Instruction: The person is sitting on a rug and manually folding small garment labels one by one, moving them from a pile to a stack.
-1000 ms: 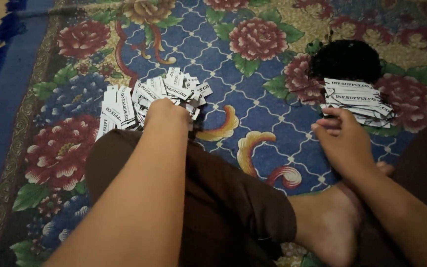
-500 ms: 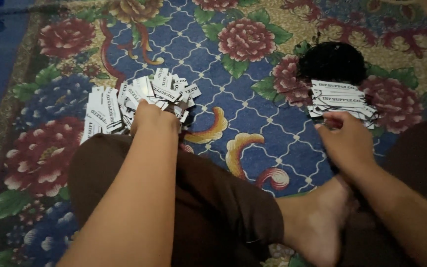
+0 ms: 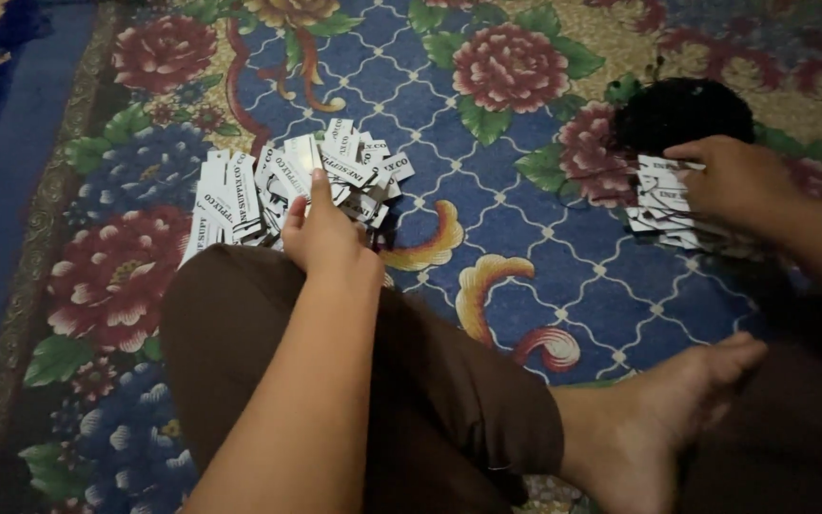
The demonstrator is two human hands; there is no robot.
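I see my left hand (image 3: 321, 233) resting fingers-forward on the near edge of a loose heap of white card tags (image 3: 302, 186), flat rectangular slips lying at every angle on the floral carpet (image 3: 487, 219); whether it grips one I cannot tell. Far right, my right hand (image 3: 730, 181) lies curled over a smaller stack of tags (image 3: 663, 205), long sides running left to right, beside a black fuzzy bundle (image 3: 682, 109).
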